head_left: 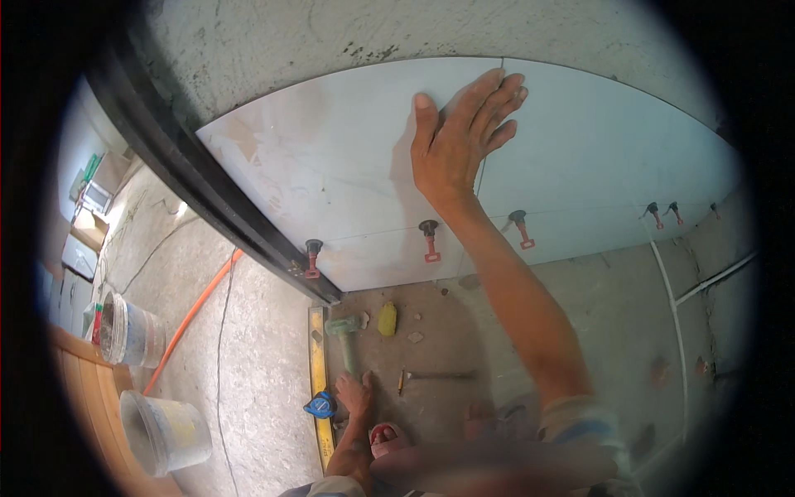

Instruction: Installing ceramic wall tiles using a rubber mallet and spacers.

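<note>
My right hand lies flat against a pale wall tile panel near its top, over a vertical seam, fingers extended. My left hand is low down, closed round the handle end of a green mallet near the floor. Along the horizontal seam sit several red-and-black levelling clips. Beside my left hand are a yellow spirit level and a blue tape measure. A yellow-green sponge-like lump and a thin tool lie on the floor.
A dark metal door frame borders the panel's left side. Two buckets stand at left beside a wooden surface. An orange hose and cables cross the floor. Pale pipes run at the right. My sandalled foot shows below.
</note>
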A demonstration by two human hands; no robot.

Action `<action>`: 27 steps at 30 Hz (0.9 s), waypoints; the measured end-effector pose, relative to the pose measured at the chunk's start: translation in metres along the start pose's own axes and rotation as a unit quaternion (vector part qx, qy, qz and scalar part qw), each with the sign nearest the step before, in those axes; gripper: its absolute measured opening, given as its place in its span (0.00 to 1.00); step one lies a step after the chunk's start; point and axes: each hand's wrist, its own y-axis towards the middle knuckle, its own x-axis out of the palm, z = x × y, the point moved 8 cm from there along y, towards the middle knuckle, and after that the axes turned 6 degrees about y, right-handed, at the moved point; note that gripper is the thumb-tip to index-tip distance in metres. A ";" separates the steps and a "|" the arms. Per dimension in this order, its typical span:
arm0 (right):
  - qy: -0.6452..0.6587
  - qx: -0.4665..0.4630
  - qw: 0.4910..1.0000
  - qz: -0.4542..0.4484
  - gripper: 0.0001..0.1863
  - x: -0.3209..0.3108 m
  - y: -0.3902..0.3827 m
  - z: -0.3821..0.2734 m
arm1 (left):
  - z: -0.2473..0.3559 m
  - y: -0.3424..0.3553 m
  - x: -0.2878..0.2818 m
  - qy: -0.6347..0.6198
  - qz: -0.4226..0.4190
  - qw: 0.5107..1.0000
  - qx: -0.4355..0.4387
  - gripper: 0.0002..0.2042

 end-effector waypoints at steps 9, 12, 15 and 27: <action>0.048 0.066 0.997 -0.002 0.56 0.013 -0.028 -0.010 | -0.003 0.066 -0.101 0.035 -0.144 0.980 0.132 0.20; 0.041 0.108 0.993 -0.011 0.62 0.015 -0.032 -0.005 | 0.021 0.063 -0.202 0.128 -0.170 0.944 0.252 0.15; 0.019 0.145 0.988 -0.053 0.68 0.020 -0.039 -0.004 | 0.064 0.031 -0.327 0.124 -0.008 0.891 0.436 0.13; 0.051 0.209 0.975 -0.060 0.76 0.020 -0.053 -0.006 | 0.194 0.055 -0.611 0.404 0.391 0.610 0.558 0.27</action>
